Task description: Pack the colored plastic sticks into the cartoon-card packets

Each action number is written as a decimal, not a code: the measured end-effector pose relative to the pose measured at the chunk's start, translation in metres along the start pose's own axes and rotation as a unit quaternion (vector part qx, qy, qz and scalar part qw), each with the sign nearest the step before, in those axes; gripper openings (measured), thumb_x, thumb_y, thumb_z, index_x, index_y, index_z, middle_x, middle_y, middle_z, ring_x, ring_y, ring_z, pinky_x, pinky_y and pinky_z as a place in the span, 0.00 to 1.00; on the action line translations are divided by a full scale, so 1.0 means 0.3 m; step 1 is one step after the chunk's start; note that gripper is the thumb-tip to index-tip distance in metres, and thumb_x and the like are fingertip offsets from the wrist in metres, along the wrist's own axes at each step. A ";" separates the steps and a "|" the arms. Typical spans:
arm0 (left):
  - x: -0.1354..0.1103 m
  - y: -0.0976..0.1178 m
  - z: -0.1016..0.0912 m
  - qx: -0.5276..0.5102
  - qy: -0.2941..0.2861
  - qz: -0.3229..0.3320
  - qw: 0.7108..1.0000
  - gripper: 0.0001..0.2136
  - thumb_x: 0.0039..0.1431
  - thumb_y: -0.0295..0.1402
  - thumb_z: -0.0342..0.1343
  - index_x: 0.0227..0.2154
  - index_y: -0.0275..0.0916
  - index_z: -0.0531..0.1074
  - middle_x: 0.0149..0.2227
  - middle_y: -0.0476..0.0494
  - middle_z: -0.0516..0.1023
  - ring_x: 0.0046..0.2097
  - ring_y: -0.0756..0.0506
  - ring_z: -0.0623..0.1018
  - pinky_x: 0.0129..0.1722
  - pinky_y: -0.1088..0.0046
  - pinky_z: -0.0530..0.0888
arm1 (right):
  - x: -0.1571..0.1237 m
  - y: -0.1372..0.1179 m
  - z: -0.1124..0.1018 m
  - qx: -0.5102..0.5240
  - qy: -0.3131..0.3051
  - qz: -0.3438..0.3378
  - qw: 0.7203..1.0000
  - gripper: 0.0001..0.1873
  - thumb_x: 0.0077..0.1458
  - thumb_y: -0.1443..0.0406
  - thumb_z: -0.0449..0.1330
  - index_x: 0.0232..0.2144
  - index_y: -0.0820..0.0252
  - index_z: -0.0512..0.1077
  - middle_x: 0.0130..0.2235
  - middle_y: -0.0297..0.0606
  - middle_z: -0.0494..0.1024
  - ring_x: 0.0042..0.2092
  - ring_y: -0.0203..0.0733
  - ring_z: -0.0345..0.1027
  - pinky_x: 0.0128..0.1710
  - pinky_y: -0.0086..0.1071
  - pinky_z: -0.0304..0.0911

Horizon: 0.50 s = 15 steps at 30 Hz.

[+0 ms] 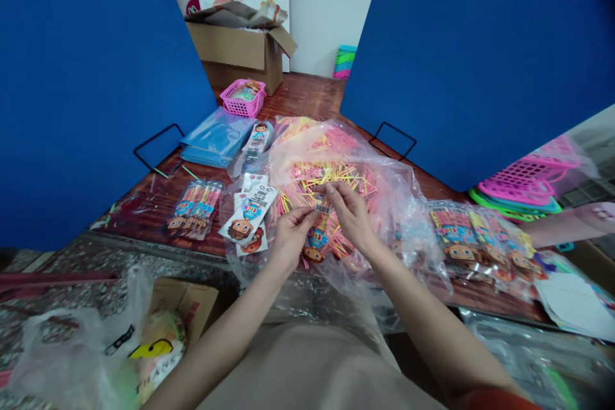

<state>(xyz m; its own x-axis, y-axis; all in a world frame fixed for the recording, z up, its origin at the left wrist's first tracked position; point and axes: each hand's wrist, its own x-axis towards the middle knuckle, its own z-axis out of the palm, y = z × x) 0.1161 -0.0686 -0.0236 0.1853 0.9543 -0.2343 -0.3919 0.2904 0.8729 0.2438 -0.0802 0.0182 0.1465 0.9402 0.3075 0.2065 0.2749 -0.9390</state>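
Note:
My left hand (pixel 291 234) and my right hand (pixel 350 214) meet over a big clear plastic bag (pixel 403 205) full of thin pink and yellow sticks (pixel 331 173). Both hands pinch the top of a small printed packet (pixel 318 230) with a cartoon face, which hangs down between them. The fingers of both hands are closed on its upper edge. Just left of my left hand lie several loose printed cartoon cards (pixel 250 214).
Filled stick packets lie at the left (pixel 195 208) and in a row at the right (pixel 480 243). A stack of blue sleeves (pixel 216 138), a pink basket (pixel 243 97) and a cardboard box (pixel 240 51) sit behind. Blue partitions (pixel 480 45) flank the table; stacked baskets (pixel 521 186) stand right.

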 end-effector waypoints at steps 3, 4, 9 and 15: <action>-0.005 0.018 0.007 -0.018 0.010 -0.004 1.000 0.13 0.37 0.36 0.70 0.28 0.36 0.80 0.28 0.47 0.81 0.30 0.50 0.75 0.34 0.75 0.71 | -0.011 0.010 -0.011 -0.046 0.010 -0.008 0.999 0.18 0.62 0.52 0.51 0.40 0.54 0.75 0.41 0.38 0.78 0.44 0.42 0.71 0.45 0.36 0.63; -0.006 0.021 0.008 -0.021 0.012 -0.005 1.000 0.13 0.37 0.36 0.70 0.28 0.36 0.80 0.28 0.47 0.81 0.30 0.50 0.75 0.34 0.75 0.71 | -0.013 0.011 -0.015 -0.056 0.013 -0.008 0.998 0.18 0.63 0.52 0.50 0.41 0.54 0.75 0.41 0.38 0.78 0.45 0.43 0.71 0.45 0.36 0.63; -0.009 0.026 0.008 -0.031 0.010 -0.015 0.999 0.13 0.35 0.36 0.71 0.27 0.37 0.80 0.27 0.47 0.80 0.29 0.50 0.75 0.32 0.75 0.71 | -0.016 -0.005 -0.041 -0.117 -0.075 -0.037 0.990 0.17 0.63 0.54 0.52 0.37 0.57 0.74 0.37 0.38 0.77 0.40 0.41 0.71 0.42 0.34 0.64; -0.005 0.024 0.007 -0.024 0.008 -0.005 1.000 0.13 0.37 0.35 0.71 0.28 0.36 0.80 0.28 0.47 0.81 0.30 0.51 0.75 0.32 0.77 0.70 | -0.012 -0.013 -0.059 -0.167 -0.114 -0.082 0.976 0.15 0.61 0.54 0.54 0.33 0.58 0.72 0.35 0.38 0.75 0.37 0.40 0.69 0.39 0.33 0.62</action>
<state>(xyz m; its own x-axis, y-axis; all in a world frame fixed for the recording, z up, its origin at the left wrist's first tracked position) 0.1149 -0.0680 -0.0162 0.1755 0.9520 -0.2507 -0.4333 0.3034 0.8486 0.2595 -0.0882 0.0236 -0.1258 0.9196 0.3722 0.5181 0.3808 -0.7659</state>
